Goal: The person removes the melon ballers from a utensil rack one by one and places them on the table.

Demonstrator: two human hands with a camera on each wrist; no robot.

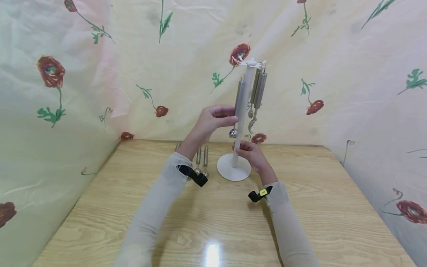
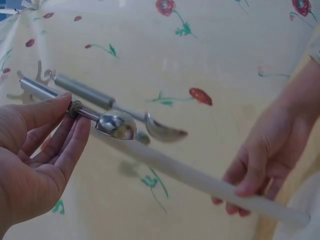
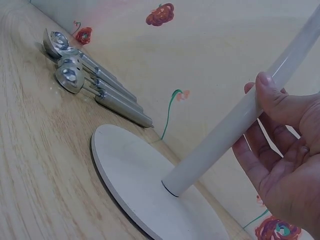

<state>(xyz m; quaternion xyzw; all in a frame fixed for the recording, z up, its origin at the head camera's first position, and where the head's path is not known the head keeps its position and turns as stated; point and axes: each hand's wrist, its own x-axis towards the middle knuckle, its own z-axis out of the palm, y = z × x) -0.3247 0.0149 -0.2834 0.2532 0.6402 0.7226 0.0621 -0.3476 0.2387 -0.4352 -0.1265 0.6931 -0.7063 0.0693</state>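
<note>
My left hand [image 1: 212, 118] pinches a steel scoop [image 1: 239, 97] low on its handle, beside the pole of a white stand [image 1: 247, 85]. In the left wrist view the round, shiny bowl of this scoop [image 2: 116, 124] points away from the fingertips. The top of its handle reaches close under the stand's ring of hooks. Lower down, my right hand [image 1: 254, 154] grips the white pole, thumb on one side and fingers on the other, as the right wrist view shows too. Other steel utensils [image 1: 261, 91] hang from hooks at the right, one with a curved scoop end [image 2: 165, 131].
Several more steel scoops [image 3: 120, 107] lie side by side on the wooden table [image 1: 213, 215], left of the stand's round white base [image 3: 135, 175]; the left forearm partly covers them in the head view. A flowered cloth [image 1: 186, 59] hangs behind the table and along both sides.
</note>
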